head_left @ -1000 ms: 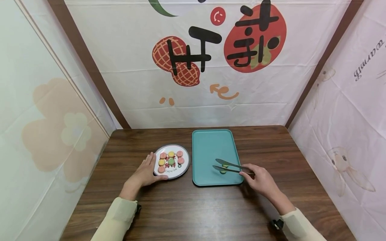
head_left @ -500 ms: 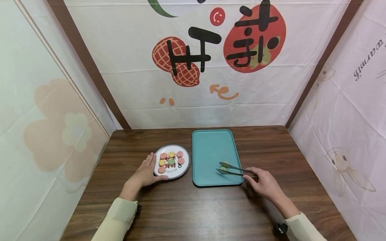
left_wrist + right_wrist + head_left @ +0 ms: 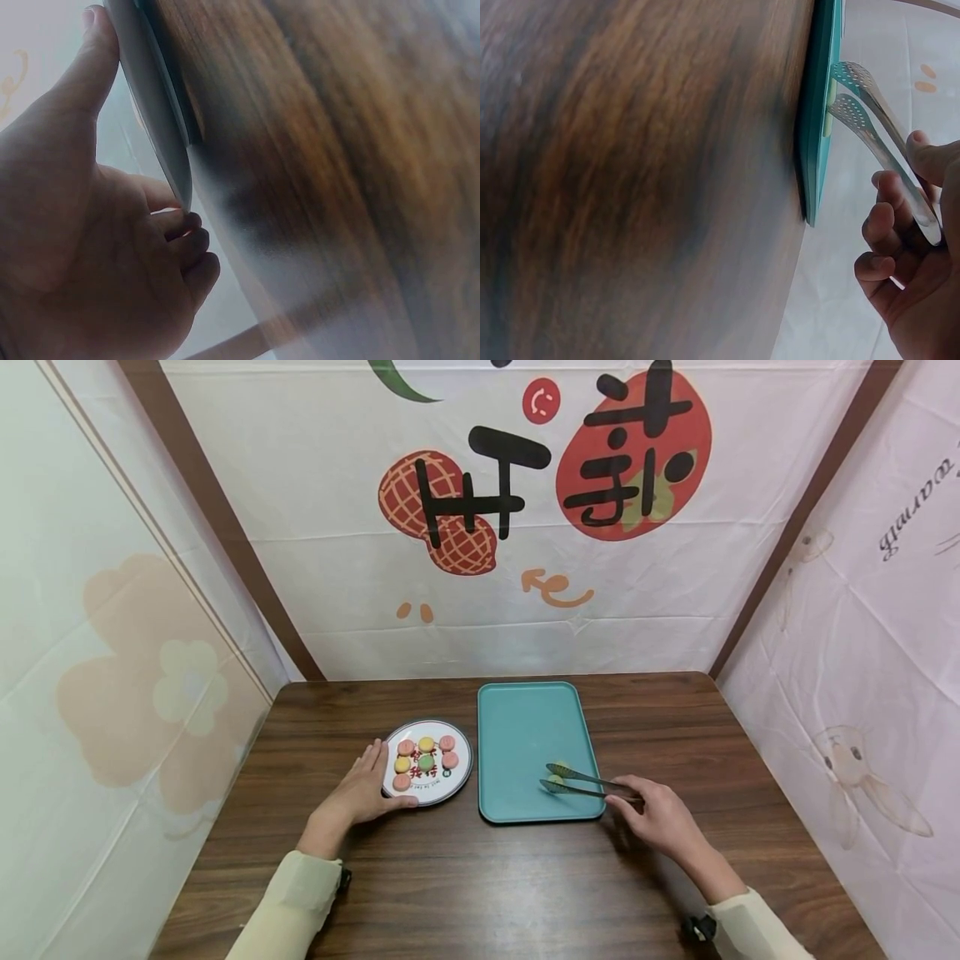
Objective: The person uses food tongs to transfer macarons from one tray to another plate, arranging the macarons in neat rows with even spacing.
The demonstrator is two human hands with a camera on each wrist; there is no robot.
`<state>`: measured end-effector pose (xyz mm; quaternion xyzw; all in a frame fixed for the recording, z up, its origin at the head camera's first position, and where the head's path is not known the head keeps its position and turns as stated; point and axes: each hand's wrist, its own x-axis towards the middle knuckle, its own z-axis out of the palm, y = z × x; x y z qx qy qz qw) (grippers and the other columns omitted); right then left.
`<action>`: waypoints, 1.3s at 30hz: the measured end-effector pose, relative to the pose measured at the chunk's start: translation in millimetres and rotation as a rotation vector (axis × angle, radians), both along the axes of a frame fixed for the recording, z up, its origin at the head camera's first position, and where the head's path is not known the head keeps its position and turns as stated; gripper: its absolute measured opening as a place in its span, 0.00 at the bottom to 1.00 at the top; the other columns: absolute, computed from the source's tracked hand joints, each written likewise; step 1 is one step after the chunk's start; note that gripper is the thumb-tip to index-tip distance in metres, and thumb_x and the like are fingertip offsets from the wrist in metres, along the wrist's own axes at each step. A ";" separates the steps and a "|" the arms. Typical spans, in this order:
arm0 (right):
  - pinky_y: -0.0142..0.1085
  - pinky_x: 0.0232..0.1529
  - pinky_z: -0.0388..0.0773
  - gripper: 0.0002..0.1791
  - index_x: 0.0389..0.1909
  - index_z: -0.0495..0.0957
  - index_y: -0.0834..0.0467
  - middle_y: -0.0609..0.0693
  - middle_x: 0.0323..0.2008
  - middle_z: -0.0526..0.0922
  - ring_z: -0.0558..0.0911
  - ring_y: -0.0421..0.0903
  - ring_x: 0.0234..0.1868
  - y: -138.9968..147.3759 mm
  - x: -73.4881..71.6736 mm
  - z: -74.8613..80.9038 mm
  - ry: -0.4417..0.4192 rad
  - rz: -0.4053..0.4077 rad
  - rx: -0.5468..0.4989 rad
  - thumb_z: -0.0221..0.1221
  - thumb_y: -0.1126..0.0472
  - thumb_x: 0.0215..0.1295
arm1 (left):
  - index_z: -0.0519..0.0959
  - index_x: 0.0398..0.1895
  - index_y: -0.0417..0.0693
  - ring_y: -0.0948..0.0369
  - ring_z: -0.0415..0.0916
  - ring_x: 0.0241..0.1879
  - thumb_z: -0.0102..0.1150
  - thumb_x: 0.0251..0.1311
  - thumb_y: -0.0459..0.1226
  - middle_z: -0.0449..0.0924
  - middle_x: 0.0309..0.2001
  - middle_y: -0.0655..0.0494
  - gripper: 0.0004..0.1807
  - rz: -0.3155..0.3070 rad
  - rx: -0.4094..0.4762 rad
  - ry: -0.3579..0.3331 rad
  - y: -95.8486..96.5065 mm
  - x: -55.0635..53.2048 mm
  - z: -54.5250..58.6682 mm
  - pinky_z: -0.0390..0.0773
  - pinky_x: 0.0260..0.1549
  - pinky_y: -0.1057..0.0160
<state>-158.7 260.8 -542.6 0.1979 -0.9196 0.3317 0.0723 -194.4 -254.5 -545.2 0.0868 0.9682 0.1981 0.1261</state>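
My left hand (image 3: 358,789) holds the left rim of a white round plate (image 3: 459,781), its thumb at the front edge and fingers along the far left side. On the plate sit several macarons, pink (image 3: 447,743), yellow (image 3: 426,744) and green (image 3: 426,762). My right hand (image 3: 660,814) grips metal tongs (image 3: 885,150) between thumb and fingers. The tongs' perforated tips stand apart, low over the near right part of a teal tray (image 3: 525,718). Yellowish-green macarons (image 3: 556,781) lie at the tips, partly hidden by them; whether the tips touch them I cannot tell.
Plate and tray stand side by side on a dark wooden table (image 3: 480,893), a narrow gap between them. A printed white cloth (image 3: 337,602) hangs behind the table's back edge, with more cloth at both sides.
The right hand and tongs have shifted slightly right and toward me since one second ago, and barely moved in the last half second. The left hand and plate have stayed put.
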 end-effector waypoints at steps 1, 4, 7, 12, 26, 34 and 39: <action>0.31 0.26 0.77 0.16 0.54 0.87 0.62 0.44 0.30 0.86 0.75 0.30 0.25 0.2 0.2 -0.1 -0.002 0.000 0.000 0.71 0.57 0.72 | 0.41 0.83 0.23 0.33 0.37 0.84 0.71 0.60 0.67 0.38 0.84 0.24 0.73 -0.001 -0.001 0.000 -0.1 0.1 -0.3 0.45 0.83 0.37; 0.31 0.26 0.77 0.16 0.54 0.87 0.62 0.44 0.31 0.87 0.76 0.30 0.25 0.5 0.2 -0.4 -0.004 -0.005 0.001 0.71 0.57 0.72 | 0.41 0.83 0.23 0.33 0.37 0.84 0.71 0.60 0.67 0.38 0.84 0.24 0.73 -0.001 -0.001 -0.001 -0.3 0.6 -1.0 0.45 0.83 0.37; 0.31 0.26 0.77 0.16 0.53 0.87 0.61 0.44 0.32 0.87 0.75 0.30 0.25 0.6 -0.1 -0.3 -0.004 -0.006 0.004 0.71 0.57 0.72 | 0.41 0.83 0.23 0.33 0.37 0.84 0.71 0.60 0.67 0.38 0.84 0.24 0.73 0.000 0.000 0.000 -0.9 0.6 -1.5 0.45 0.83 0.37; 0.31 0.27 0.77 0.15 0.53 0.87 0.60 0.44 0.32 0.87 0.76 0.31 0.26 0.1 -1.4 0.3 -0.014 -0.005 0.013 0.71 0.56 0.72 | 0.41 0.84 0.24 0.33 0.37 0.84 0.72 0.60 0.67 0.37 0.84 0.24 0.74 0.002 0.002 -0.002 -1.1 0.7 -0.3 0.45 0.83 0.37; 0.32 0.27 0.79 0.15 0.54 0.87 0.60 0.44 0.34 0.88 0.78 0.31 0.28 -0.5 -2.1 -0.8 0.002 -0.014 0.021 0.70 0.56 0.73 | 0.40 0.84 0.25 0.33 0.36 0.85 0.70 0.59 0.68 0.37 0.84 0.25 0.74 0.008 0.007 -0.006 -2.0 -0.7 -0.8 0.44 0.83 0.37; 0.32 0.28 0.81 0.16 0.54 0.87 0.62 0.45 0.36 0.88 0.79 0.30 0.28 -2.3 -1.9 -3.3 0.026 -0.001 -0.005 0.71 0.57 0.72 | 0.40 0.84 0.25 0.34 0.36 0.85 0.70 0.60 0.68 0.36 0.85 0.26 0.74 0.009 0.011 -0.016 -2.2 -1.2 -2.0 0.44 0.83 0.37; 0.33 0.29 0.83 0.15 0.53 0.87 0.62 0.46 0.36 0.89 0.81 0.31 0.30 -4.8 -2.7 -4.1 0.056 0.013 -0.026 0.71 0.59 0.72 | 0.40 0.84 0.25 0.34 0.37 0.85 0.70 0.60 0.69 0.37 0.85 0.26 0.74 0.010 0.010 -0.010 -2.5 -1.6 -2.6 0.45 0.83 0.37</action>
